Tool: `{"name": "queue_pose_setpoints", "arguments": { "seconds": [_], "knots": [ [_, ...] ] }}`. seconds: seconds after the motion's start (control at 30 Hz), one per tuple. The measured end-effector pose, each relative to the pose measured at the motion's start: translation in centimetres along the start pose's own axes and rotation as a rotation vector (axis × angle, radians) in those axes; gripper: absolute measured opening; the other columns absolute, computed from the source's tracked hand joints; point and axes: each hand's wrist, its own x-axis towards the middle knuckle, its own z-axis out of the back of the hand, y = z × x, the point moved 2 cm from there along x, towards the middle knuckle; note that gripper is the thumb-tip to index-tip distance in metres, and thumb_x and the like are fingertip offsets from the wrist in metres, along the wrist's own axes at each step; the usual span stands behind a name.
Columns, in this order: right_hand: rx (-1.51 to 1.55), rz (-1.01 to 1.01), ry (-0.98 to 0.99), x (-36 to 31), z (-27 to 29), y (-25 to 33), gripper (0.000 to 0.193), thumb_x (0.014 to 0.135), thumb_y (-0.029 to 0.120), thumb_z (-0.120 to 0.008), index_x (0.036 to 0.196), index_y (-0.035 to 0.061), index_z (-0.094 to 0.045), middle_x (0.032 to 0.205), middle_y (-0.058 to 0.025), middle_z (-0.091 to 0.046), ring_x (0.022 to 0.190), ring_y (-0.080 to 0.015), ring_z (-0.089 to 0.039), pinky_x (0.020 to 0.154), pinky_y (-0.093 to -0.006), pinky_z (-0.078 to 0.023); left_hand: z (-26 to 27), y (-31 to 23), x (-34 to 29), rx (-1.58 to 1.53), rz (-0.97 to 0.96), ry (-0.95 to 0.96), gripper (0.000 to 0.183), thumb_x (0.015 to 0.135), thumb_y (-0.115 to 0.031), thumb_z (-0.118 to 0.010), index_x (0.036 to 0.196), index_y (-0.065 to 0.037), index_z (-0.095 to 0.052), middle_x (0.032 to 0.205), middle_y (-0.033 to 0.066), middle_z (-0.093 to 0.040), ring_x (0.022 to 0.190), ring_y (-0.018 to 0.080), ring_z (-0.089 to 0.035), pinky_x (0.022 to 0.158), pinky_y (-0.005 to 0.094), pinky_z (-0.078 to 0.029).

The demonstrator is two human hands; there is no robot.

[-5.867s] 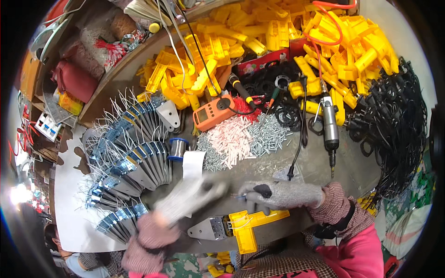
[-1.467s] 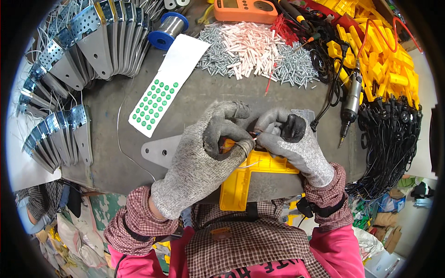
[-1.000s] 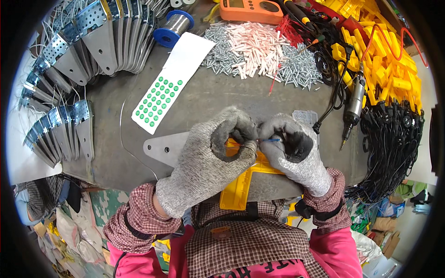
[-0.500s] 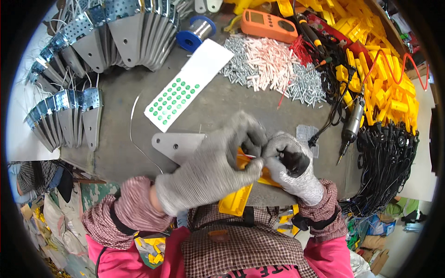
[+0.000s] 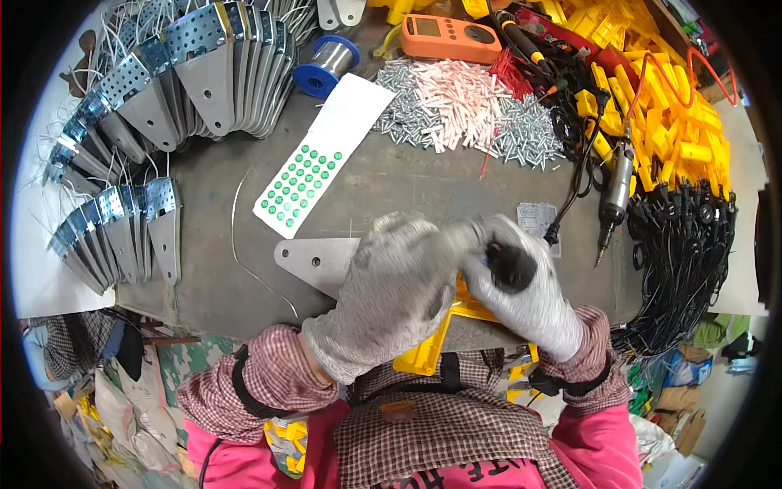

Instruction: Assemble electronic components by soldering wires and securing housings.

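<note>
The yellow casing point(image 5: 423, 354) lies on the desk point(image 5: 423, 187) directly below both hands, mostly covered by them; its lower arm shows under the left hand point(image 5: 391, 297), another part beside the right hand point(image 5: 521, 285). A grey metal plate point(image 5: 301, 259) with holes sticks out to the left from beneath the left hand. The fingers of both gloved hands are bent inward and meet above the casing; motion blur and the left hand's back hide the fingertips, so I cannot tell whether either grip is closed on anything. The left hand is turned back-up, its wrist low; the right hand comes in from the lower right, thumb side toward the left hand. Half a second ago a gap between the left thumb and forefinger was visible; now the hand has rolled over and covers it. Farther out lie a sheet of green dot stickers point(image 5: 334, 134), a solder spool point(image 5: 332, 61), an orange meter point(image 5: 452, 50), pale pink pieces point(image 5: 456, 102) among screws point(image 5: 525, 134), and a power screwdriver point(image 5: 617, 191) beside black cables point(image 5: 684, 269)
</note>
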Motion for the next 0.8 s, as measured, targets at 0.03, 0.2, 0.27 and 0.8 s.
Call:
{"name": "queue_pose_setpoints", "arguments": {
  "seconds": [0.03, 0.2, 0.27, 0.8],
  "knots": [
    [-0.116, 0.223, -0.168, -0.2, -0.3, 0.3, 0.026, 0.084, 0.005, -0.07, 0.11, 0.0072, -0.064, 0.087, -0.0094, -0.06, 0.071, -0.0214, -0.063, 0.063, -0.0302, -0.05, 0.3, 0.1, -0.1, -0.197, 0.195, -0.064, 0.049, 0.078, -0.003, -0.072, 0.126, -0.009, -0.06, 0.103, 0.0048, -0.066, 0.103, 0.0248, -0.062, 0.098, 0.0428, -0.046],
    [-0.419, 0.242, 0.008, -1.0, 1.0, 0.5, 0.031, 0.084, 0.007, -0.072, 0.114, 0.0053, -0.065, 0.092, -0.0105, -0.065, 0.076, -0.0242, -0.067, 0.065, -0.035, -0.053, 0.4, -0.4, 1.2, -0.174, 0.169, -0.185, 0.049, 0.076, -0.006, -0.072, 0.124, -0.01, -0.061, 0.087, 0.0019, -0.066, 0.086, 0.0232, -0.065, 0.097, 0.0447, -0.046],
    [0.114, 0.034, 0.054, 0.0, 0.5, -1.1, 0.024, 0.083, 0.01, -0.073, 0.105, 0.0013, -0.069, 0.085, -0.0099, -0.07, 0.074, -0.0163, -0.066, 0.067, -0.0327, -0.053, -0.1, -1.1, 1.3, 0.068, 0.003, -0.064, 0.045, 0.08, -0.009, -0.068, 0.125, -0.013, -0.063, 0.086, 0.0013, -0.065, 0.083, 0.0231, -0.064, 0.097, 0.0458, -0.046],
    [0.503, -0.232, 0.242, 0.1, 0.7, -2.5, 0.017, 0.093, 0.018, -0.071, 0.097, 0.0031, -0.064, 0.085, 0.0019, -0.063, 0.079, -0.0029, -0.054, 0.069, -0.0235, -0.047, 0.6, 0.7, 1.2, -0.054, 0.055, 0.076, 0.025, 0.087, -0.001, -0.065, 0.112, -0.002, -0.062, 0.124, 0.0134, -0.058, 0.111, 0.0239, -0.062, 0.1, 0.0363, -0.047]
  ]
}}
